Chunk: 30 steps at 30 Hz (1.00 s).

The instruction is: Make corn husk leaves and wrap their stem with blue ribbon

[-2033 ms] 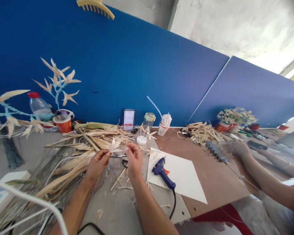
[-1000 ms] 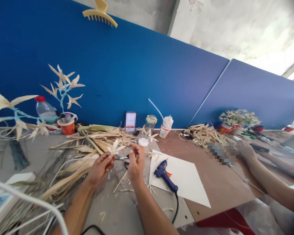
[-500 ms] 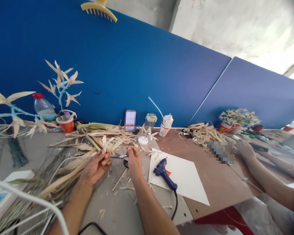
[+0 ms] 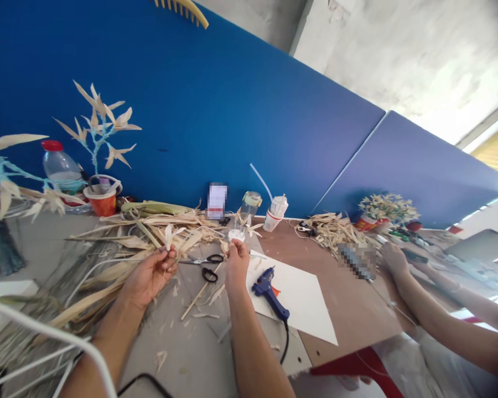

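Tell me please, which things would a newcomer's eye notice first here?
Probably the tall blue partition behind the table, with pale husk flowers on turquoise stems before it at left. Next, the blue glue gun lying on white paper, beyond the right hand.

One glue gun (image 4: 273,296), one pair of scissors (image 4: 198,261) (two finger loops (image 4: 208,269)), one red-capped bottle (image 4: 61,166)

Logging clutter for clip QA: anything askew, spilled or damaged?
Mostly clutter: pale scraps litter the table near the scissors. Glue gun lies on its side, unpropped, on a white sheet. No spill or damage visible.
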### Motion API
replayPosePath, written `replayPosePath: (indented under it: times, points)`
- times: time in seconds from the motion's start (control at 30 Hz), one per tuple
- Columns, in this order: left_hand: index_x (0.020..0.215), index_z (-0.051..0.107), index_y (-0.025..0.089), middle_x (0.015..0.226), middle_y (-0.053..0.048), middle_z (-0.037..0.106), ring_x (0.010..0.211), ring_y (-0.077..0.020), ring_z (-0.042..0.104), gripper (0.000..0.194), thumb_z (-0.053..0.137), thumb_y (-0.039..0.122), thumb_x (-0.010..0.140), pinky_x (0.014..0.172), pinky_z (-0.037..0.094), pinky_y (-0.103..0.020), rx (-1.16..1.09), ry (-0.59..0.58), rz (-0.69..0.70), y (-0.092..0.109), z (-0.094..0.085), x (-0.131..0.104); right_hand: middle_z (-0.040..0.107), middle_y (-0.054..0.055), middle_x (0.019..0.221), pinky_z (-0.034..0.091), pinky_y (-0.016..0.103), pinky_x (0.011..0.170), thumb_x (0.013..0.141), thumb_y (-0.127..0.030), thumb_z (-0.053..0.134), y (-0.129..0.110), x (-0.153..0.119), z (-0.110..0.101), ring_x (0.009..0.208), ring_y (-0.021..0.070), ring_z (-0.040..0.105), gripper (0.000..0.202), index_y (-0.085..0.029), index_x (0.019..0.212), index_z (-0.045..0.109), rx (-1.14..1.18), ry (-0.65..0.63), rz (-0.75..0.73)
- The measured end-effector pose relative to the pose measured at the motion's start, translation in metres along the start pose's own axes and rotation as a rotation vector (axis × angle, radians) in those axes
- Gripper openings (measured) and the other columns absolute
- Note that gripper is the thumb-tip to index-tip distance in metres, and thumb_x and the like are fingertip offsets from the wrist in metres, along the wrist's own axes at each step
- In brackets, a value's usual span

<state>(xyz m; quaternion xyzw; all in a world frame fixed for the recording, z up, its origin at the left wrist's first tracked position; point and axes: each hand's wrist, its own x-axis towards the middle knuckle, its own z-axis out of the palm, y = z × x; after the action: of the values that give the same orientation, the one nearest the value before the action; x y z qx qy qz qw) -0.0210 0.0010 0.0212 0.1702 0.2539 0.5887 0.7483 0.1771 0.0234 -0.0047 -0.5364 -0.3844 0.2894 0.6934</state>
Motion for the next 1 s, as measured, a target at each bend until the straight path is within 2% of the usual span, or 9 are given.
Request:
replayPosePath:
  times: [0.13,0.27,0.43,0.57,0.63,0.73,0.8,0.9,1.0]
  points:
    - [0.076,0.061,0.008,0.069,-0.004,0.054,0.048,-0.0054,0.043,0.016,0.055,-0.002,0.065,0.046,0.041,-0.018,0.0,-0.002,-0.017,0.001,0.004,-0.003,0.05,-0.003,0.068,0.038,0.022,0.053,0.071,-0.03,0.05,-0.005,0.004,-0.001,0.054,0.0093,0.045,0.023,-0.017,0.09,0.053,0.118,0.129,0.097]
    - [0.075,0.061,0.008,0.068,-0.003,0.054,0.047,-0.0037,0.041,0.019,0.056,-0.006,0.062,0.045,0.039,-0.016,0.03,-0.028,0.008,0.0,0.006,-0.004,0.049,-0.005,0.065,0.037,0.022,0.052,0.069,-0.028,0.052,-0.019,0.006,-0.003,0.052,0.0088,0.046,0.024,-0.018,0.09,0.052,0.125,0.119,0.134]
    - [0.07,0.059,0.01,0.066,-0.001,0.055,0.046,-0.0025,0.038,0.016,0.061,-0.004,0.065,0.045,0.037,-0.016,0.035,-0.04,0.027,-0.003,0.006,-0.004,0.051,-0.005,0.061,0.035,0.021,0.05,0.066,-0.031,0.056,-0.044,0.009,-0.003,0.051,0.0089,0.046,0.023,-0.016,0.085,0.056,0.077,-0.026,0.159]
    - [0.07,0.059,0.01,0.069,-0.002,0.058,0.045,-0.0015,0.037,0.015,0.062,-0.004,0.067,0.044,0.037,-0.015,0.024,-0.036,0.03,-0.004,0.004,-0.004,0.053,-0.003,0.058,0.035,0.023,0.053,0.069,-0.029,0.052,-0.052,0.02,-0.007,0.054,0.0109,0.046,0.015,-0.016,0.072,0.06,-0.209,-0.238,0.07]
    - [0.068,0.058,0.011,0.067,0.0,0.057,0.044,-0.0014,0.037,0.016,0.064,-0.004,0.067,0.043,0.036,-0.015,0.031,-0.023,0.027,-0.004,0.004,-0.004,0.054,-0.002,0.057,0.035,0.024,0.055,0.069,-0.026,0.052,-0.05,0.025,-0.01,0.056,0.0122,0.048,0.013,-0.017,0.065,0.06,-0.424,-0.34,0.012]
    - [0.069,0.058,0.011,0.06,0.002,0.054,0.042,-0.0017,0.036,0.016,0.066,-0.002,0.066,0.041,0.036,-0.015,0.059,-0.01,0.011,-0.005,0.007,-0.004,0.057,-0.001,0.059,0.036,0.024,0.058,0.071,-0.022,0.053,-0.04,0.028,-0.008,0.059,0.0135,0.051,0.011,-0.017,0.067,0.063,-0.635,-0.407,-0.078]
    - [0.07,0.059,0.011,0.059,0.002,0.052,0.042,-0.0018,0.036,0.015,0.068,-0.001,0.065,0.041,0.035,-0.014,0.08,-0.016,0.007,-0.006,0.007,-0.004,0.059,-0.001,0.061,0.035,0.024,0.058,0.072,-0.018,0.052,-0.032,0.025,-0.003,0.06,0.0139,0.052,0.012,-0.018,0.069,0.064,-0.714,-0.455,-0.14]
    - [0.069,0.059,0.011,0.061,0.001,0.055,0.041,-0.0012,0.035,0.015,0.068,0.0,0.066,0.04,0.034,-0.014,0.085,-0.016,0.023,-0.006,0.006,-0.004,0.059,0.0,0.058,0.033,0.024,0.055,0.071,-0.011,0.05,-0.023,0.016,0.011,0.057,0.0143,0.052,0.018,-0.019,0.06,0.062,-0.79,-0.565,-0.195]
    - [0.068,0.058,0.012,0.063,0.001,0.056,0.042,-0.001,0.035,0.016,0.067,0.0,0.067,0.042,0.035,-0.015,0.061,-0.008,0.036,-0.005,0.004,-0.004,0.061,0.001,0.06,0.033,0.024,0.056,0.068,-0.007,0.05,-0.018,0.009,0.026,0.059,0.015,0.053,0.021,-0.019,0.057,0.062,-0.798,-0.618,-0.232]
